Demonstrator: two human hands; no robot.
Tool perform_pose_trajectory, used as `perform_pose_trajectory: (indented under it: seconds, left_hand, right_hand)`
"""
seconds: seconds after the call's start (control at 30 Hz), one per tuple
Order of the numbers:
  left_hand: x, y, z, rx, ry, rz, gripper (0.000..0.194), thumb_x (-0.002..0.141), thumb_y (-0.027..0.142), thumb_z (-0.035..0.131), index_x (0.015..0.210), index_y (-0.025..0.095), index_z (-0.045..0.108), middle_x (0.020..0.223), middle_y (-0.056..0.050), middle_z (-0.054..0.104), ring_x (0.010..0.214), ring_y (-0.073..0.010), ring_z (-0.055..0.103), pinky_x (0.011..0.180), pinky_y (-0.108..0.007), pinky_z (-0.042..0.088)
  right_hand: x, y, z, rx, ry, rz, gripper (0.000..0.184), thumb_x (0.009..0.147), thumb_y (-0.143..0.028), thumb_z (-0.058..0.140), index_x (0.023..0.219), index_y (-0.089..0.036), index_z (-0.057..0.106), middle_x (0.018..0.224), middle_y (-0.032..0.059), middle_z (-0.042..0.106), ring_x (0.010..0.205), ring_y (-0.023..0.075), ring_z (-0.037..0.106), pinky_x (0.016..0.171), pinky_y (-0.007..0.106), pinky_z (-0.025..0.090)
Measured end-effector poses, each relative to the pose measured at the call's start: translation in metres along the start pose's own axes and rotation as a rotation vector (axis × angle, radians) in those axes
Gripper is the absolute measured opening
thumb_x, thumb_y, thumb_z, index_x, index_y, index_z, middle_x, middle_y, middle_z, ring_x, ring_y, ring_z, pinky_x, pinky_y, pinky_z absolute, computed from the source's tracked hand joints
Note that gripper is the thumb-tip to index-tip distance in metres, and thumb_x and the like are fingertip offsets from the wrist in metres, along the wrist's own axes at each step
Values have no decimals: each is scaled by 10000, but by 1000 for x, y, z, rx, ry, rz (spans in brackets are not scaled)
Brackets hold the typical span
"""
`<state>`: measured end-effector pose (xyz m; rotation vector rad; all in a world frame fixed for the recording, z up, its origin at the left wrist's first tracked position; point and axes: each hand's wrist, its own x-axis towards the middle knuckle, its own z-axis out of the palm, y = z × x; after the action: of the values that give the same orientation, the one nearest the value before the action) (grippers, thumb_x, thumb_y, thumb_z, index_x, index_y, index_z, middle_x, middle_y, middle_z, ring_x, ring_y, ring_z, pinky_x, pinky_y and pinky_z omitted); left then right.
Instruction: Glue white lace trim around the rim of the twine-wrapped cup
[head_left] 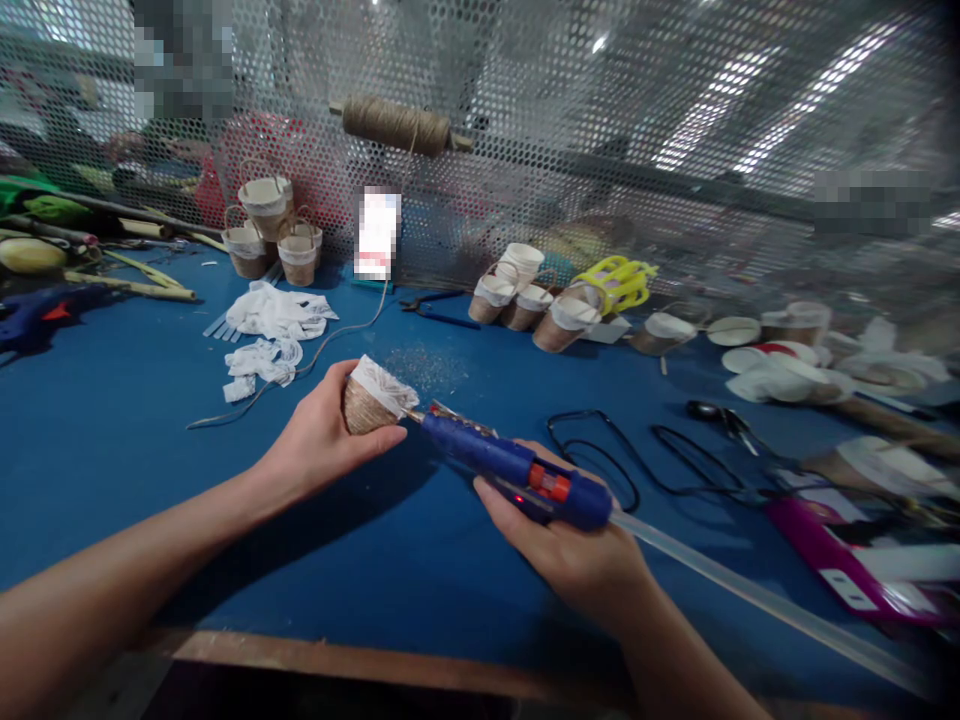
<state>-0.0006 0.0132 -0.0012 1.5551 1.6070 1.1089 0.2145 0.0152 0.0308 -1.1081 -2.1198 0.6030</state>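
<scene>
My left hand is closed round a small twine-wrapped cup with white lace about its rim, held tilted above the blue table. In my right hand is a blue glue gun, its nozzle pointing left at the lace edge of the cup. Whether the tip touches the lace, I cannot tell. A long clear glue stick sticks out of the gun's back end. White lace pieces lie on the table beyond my left hand.
Twine-wrapped cups stand at the back left, others at the back centre. Pliers lie between them. A twine spool hangs on the mesh. Black cable and a purple power strip occupy the right.
</scene>
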Motion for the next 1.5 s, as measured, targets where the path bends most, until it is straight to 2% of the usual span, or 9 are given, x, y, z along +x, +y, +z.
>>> perform_pose_trajectory:
  seconds: [0.33,0.67,0.97,1.23,1.5]
  left_hand:
    - [0,0,-1,9,0,-1,686,651,432,669,1194,133,374,1076,-113,587,952,-235,574,816,-377,457]
    - [0,-2,0,5,-10,-14,691,647,445,672,1195,144,378,1079,-105,587,948,-236,579,812,-375,466]
    - [0,1,-1,-3,-6,-14,677,645,439,672,1182,141,387,1073,-118,596,951,-245,584,803,-380,471]
    - [0,0,-1,3,-11,-9,668,647,442,669,1179,146,393,1071,-111,594,940,-237,584,794,-369,469]
    - [-1,2,-1,16,-11,-6,679,639,441,669,1178,135,393,1062,-114,603,931,-239,586,798,-374,466]
  right_hand:
    - [-1,4,-1,-6,9,-3,77,745,-204,532,694,-227,585,547,-9,554,471,135,526,447,250,469]
    - [0,0,0,-27,-12,7,149,752,-211,518,605,-232,531,506,-17,497,438,130,486,418,248,441]
    - [-3,8,3,-49,20,-15,141,754,-234,538,615,-228,524,513,-24,499,437,120,481,417,237,444]
    - [0,-1,1,-39,20,-9,132,756,-217,518,641,-231,582,493,-19,504,424,120,471,402,234,439]
    - [-3,6,-2,-32,-1,-13,93,761,-230,533,693,-232,597,520,-14,543,441,129,513,421,244,464]
